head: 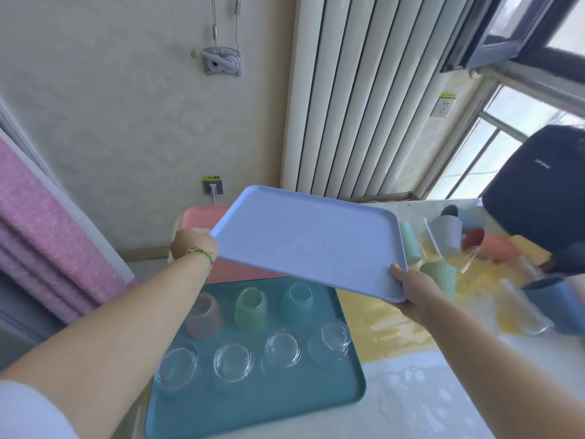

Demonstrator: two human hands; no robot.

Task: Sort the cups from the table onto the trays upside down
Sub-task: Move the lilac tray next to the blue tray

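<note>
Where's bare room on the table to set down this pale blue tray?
The bare white tabletop right of the teal tray, nearer than the yellow mat, is the widest free patch for the pale blue tray. The teal tray's near strip is also bare. Crowded: the loose cups at the far right.

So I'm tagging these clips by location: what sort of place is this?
Probably a room in a home, by a window: a tall white radiator and wall socket, a pink curtain, and a table of drinking cups, over which the left hand and right hand hold a lilac tray.
</note>
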